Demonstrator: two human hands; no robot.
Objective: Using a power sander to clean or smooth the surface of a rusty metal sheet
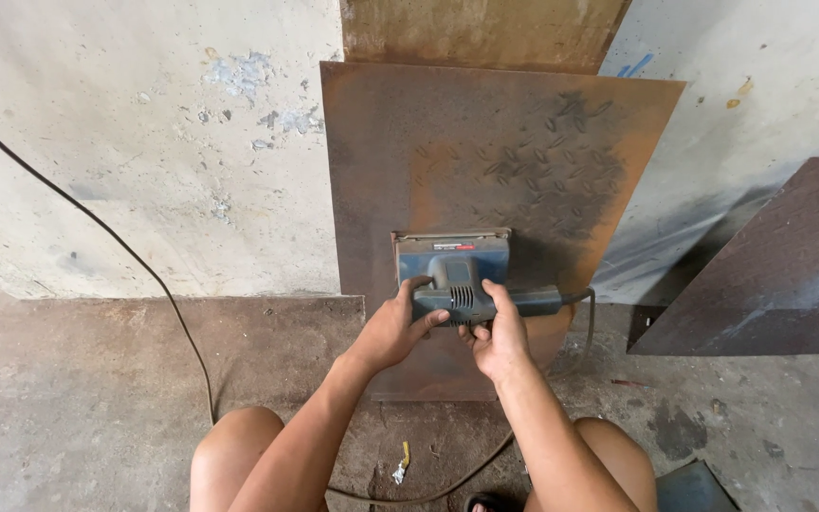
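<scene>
Left hand: you've got it wrapped on the left side of the sander; fingers curl over the top of the grey body, thumb underneath; closed and gripping the tool.
Right hand: it's clamped round the handle from below and behind; index finger reaches up along the body; closed on the sander too.
Sander: blue-grey, flat square base pressed against the plate; it sits low on the plate, roughly centred, handle pointing right.
Plate: rusty steel with a raised tread pattern, leaning upright against the wall; a darker, greyer patch shows up and to the right of the sander; the rest is orange-brown rust.
Cord: black, running from the upper left across the wall and down to the floor; a loop passes between your knees; another stretch leaves the handle end on the right.
Second plate: dark tread sheet, tilted, off to the right, well apart from your hands.
Behind: a taller rusty sheet stands just behind the plate, top edge out of view.
Floor: bare concrete, stained; a small yellow scrap lies between your legs.
</scene>
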